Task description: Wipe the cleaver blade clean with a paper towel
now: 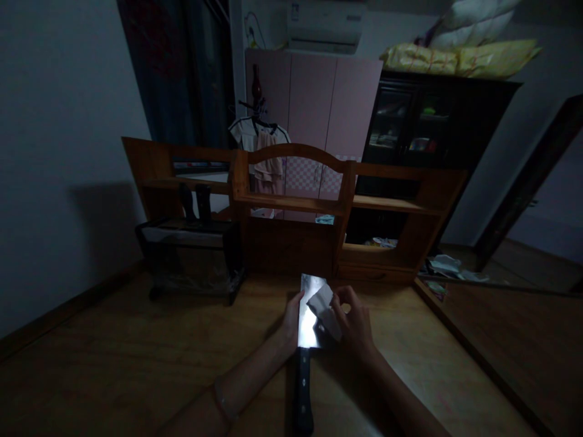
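A cleaver [308, 334] with a wide shiny blade and a black riveted handle points away from me over the wooden table. My left hand [290, 321] grips the blade along its left edge, thumb on the near face. On the right, my right hand [354, 318] pinches a pale cloth or folded tissue [324, 303], which lies against the blade's face and covers part of its right side. Whether it is cloth or paper I cannot tell. The handle's end is free of both hands.
A knife block [191, 255] with two dark handles stands at the left of the table [218, 346]. Behind is a low wooden shelf unit [291, 243]. A raised wooden edge [473, 346] runs along the right. Farther back are a pink wardrobe [312, 103] and a dark cabinet [437, 121].
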Demonstrator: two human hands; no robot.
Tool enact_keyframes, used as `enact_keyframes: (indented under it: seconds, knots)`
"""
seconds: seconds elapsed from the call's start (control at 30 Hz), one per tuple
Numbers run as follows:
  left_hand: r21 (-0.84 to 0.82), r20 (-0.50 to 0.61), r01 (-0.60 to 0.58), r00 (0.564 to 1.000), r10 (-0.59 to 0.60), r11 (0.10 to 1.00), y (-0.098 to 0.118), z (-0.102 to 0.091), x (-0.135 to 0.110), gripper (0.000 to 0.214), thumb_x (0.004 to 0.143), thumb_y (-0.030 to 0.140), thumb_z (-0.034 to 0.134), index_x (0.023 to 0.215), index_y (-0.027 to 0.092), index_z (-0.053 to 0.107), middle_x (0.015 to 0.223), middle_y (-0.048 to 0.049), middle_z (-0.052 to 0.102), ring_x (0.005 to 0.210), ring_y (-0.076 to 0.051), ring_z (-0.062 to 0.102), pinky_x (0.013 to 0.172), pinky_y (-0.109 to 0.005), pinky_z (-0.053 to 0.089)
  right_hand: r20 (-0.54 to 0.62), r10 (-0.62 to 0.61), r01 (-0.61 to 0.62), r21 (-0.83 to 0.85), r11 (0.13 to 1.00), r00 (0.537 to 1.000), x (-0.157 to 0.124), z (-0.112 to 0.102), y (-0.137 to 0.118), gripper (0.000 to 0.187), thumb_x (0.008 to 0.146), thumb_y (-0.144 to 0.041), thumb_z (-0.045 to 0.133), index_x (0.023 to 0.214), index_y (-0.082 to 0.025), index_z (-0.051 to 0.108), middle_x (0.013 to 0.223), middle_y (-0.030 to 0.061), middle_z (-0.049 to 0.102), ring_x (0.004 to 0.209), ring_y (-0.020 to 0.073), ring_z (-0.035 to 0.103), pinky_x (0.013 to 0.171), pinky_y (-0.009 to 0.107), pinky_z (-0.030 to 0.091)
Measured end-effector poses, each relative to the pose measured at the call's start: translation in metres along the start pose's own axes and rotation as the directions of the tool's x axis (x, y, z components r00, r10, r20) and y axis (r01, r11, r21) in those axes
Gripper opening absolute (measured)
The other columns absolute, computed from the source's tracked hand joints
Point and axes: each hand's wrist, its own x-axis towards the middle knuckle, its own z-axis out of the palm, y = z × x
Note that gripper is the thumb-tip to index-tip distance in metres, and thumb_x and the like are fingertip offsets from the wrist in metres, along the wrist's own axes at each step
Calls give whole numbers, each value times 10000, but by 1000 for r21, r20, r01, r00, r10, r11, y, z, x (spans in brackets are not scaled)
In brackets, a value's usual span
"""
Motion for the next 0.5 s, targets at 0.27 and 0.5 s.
enact_keyframes:
  seconds: [0.27, 0.5]
  knots:
    - [-13, -4, -32, 999, 32, 999, 0, 4, -2, 361, 845, 348, 498, 975, 49, 653, 822, -142, 707, 728, -263, 668, 741, -338, 477, -47, -21, 20, -23, 1000, 999, 2, 0, 4, 43, 867, -242, 521, 864, -204, 542, 786, 14, 625, 732, 172, 604, 678, 266, 415]
    - [-11, 64, -20, 998, 20, 1000, 0, 8, -7, 396, 869, 370, 479, 1037, 47, 636, 880, -146, 711, 789, -270, 678, 808, -356, 476, -22, -12, 12, -9, 1000, 1000, 2, -4, -2, 76, 879, -262, 517, 840, -203, 547, 769, 10, 627, 719, 168, 607, 649, 257, 405]
